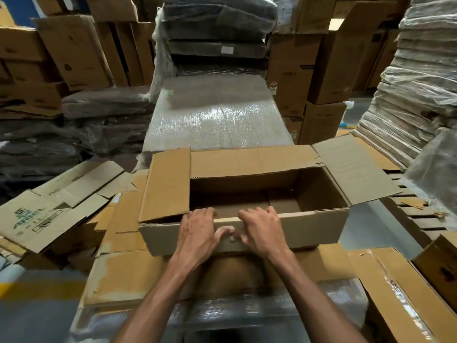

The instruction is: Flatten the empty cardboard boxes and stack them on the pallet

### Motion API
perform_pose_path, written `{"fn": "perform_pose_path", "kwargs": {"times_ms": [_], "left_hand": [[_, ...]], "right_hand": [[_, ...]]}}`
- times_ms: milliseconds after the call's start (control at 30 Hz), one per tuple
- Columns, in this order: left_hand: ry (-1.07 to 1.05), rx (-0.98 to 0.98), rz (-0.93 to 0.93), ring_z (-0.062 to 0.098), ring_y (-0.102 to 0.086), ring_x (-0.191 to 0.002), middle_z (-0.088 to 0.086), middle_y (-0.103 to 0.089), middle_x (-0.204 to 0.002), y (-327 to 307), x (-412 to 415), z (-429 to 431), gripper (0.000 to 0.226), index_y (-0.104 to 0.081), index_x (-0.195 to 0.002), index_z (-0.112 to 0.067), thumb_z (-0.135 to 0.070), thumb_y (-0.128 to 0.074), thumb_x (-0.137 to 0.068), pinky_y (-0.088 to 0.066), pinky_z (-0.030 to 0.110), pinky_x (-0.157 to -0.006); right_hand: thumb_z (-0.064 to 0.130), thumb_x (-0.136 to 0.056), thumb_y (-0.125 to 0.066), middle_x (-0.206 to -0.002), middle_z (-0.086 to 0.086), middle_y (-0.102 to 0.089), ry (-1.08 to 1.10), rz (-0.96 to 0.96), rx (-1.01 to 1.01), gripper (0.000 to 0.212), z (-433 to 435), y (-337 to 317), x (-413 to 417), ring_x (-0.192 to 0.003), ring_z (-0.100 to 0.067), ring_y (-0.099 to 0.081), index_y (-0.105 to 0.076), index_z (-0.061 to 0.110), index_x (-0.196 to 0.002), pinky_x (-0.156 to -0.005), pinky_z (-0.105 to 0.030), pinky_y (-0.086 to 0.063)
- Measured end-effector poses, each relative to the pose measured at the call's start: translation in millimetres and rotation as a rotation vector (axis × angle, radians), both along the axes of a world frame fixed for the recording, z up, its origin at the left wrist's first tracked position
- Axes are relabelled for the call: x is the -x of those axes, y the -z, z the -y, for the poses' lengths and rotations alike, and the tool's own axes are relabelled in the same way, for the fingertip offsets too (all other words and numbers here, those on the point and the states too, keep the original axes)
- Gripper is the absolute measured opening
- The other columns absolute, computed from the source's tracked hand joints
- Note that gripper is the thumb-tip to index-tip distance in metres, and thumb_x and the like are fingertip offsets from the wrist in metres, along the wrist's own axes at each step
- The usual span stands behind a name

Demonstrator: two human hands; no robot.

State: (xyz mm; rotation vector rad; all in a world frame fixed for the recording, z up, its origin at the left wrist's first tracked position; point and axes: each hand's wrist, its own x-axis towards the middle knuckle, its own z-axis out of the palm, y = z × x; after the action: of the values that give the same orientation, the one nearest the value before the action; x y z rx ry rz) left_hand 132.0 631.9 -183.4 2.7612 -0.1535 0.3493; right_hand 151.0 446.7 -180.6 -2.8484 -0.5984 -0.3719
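Empty cardboard box, flaps splayed, right under both hands on flattened cardboard. Likely light, stiff at the walls, floppy at the flaps; best taken at the rim or corners to fold it down. Side by side, left hand and right hand: fingers hooked over the near rim, thumbs against the outer wall, forearms stretched forward. Wooden pallet off beyond the right hand.

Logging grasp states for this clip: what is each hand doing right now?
Left hand: grips the near rim of the open cardboard box.
Right hand: grips the same rim.
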Motion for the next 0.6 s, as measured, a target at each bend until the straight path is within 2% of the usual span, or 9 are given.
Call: {"fn": "perform_pose_path", "kwargs": {"times_ms": [67,100,167,233,300,367,500,600], "left_hand": [[-0.050,0.165,0.014,0.019,-0.038,-0.142,0.002,-0.044,-0.152,-8.1,-0.7,-4.9,0.070,-0.045,-0.145,-0.020,-0.067,-0.049,-0.094,-0.033,0.045,-0.115],[-0.079,0.209,0.050,0.021,-0.032,-0.148,0.003,-0.031,-0.162,-12.2,-2.8,-10.4,0.074,-0.039,-0.151,-0.018,-0.066,-0.047,-0.095,-0.032,0.049,-0.117],[-0.122,0.301,0.139,0.027,-0.037,-0.145,0.004,-0.017,-0.168,-21.3,-8.7,-25.2,0.075,-0.033,-0.155,-0.017,-0.062,-0.047,-0.097,-0.038,0.053,-0.115],[-0.148,0.389,0.219,0.029,-0.031,-0.149,0.006,-0.015,-0.169,-29.4,-16.6,-44.3,0.072,-0.030,-0.156,-0.016,-0.052,-0.053,-0.099,-0.033,0.050,-0.118],[-0.212,0.356,0.284,0.026,-0.016,-0.154,0.010,-0.018,-0.168,-34.7,-24.9,-65.5,0.070,-0.031,-0.156,-0.013,-0.043,-0.058,-0.099,-0.021,0.044,-0.121],[-0.286,0.257,0.288,0.025,-0.011,-0.156,0.012,-0.021,-0.167,-34.8,-34.5,-86.1,0.072,-0.030,-0.157,-0.012,-0.040,-0.061,-0.099,-0.014,0.044,-0.123],[-0.411,0.043,0.118,0.032,-0.006,-0.156,0.016,-0.017,-0.167,-25.4,-50.4,-106.2,0.079,-0.023,-0.159,-0.010,-0.040,-0.062,-0.097,-0.003,0.050,-0.126],[-0.519,0.030,-0.032,0.040,-0.013,-0.153,0.018,-0.019,-0.165,-21.1,-55.5,-107.0,0.082,-0.023,-0.156,-0.011,-0.033,-0.067,-0.090,-0.007,0.063,-0.121]], "right_hand": [[0.061,-0.086,-0.068,-0.106,0.005,-0.070,-0.001,-0.025,0.001,0.046,0.5,-3.4,-1.0,-0.100,-0.017,-0.060,-0.064,0.028,-0.118,-0.096,-0.040,-0.038],[0.062,-0.085,-0.067,-0.107,0.006,-0.070,0.000,-0.039,-0.001,0.047,0.3,-4.9,-1.4,-0.101,-0.016,-0.060,-0.064,0.029,-0.118,-0.097,-0.039,-0.038],[0.065,-0.084,-0.067,-0.107,0.007,-0.070,0.002,-0.054,-0.011,0.048,0.3,-4.5,-1.0,-0.101,-0.015,-0.059,-0.064,0.029,-0.115,-0.097,-0.038,-0.037],[0.065,-0.084,-0.067,-0.108,0.007,-0.070,0.006,-0.054,-0.033,0.048,0.5,-1.5,1.2,-0.101,-0.014,-0.059,-0.064,0.029,-0.116,-0.098,-0.038,-0.036],[0.064,-0.086,-0.066,-0.109,0.007,-0.069,0.007,-0.046,-0.048,0.048,0.6,1.4,2.8,-0.101,-0.013,-0.058,-0.063,0.029,-0.118,-0.098,-0.037,-0.036],[0.065,-0.085,-0.066,-0.108,0.007,-0.069,0.011,-0.040,-0.047,0.049,0.2,1.7,3.5,-0.100,-0.012,-0.058,-0.062,0.029,-0.118,-0.097,-0.036,-0.035],[0.068,-0.082,-0.068,-0.103,0.008,-0.069,0.018,-0.036,-0.048,0.049,-1.2,-0.5,3.3,-0.096,-0.012,-0.058,-0.064,0.029,-0.112,-0.095,-0.036,-0.036],[0.063,-0.085,-0.067,-0.105,0.007,-0.069,0.023,-0.043,-0.034,0.046,-0.8,-1.2,4.5,-0.098,-0.013,-0.059,-0.063,0.029,-0.115,-0.096,-0.036,-0.036]]}}
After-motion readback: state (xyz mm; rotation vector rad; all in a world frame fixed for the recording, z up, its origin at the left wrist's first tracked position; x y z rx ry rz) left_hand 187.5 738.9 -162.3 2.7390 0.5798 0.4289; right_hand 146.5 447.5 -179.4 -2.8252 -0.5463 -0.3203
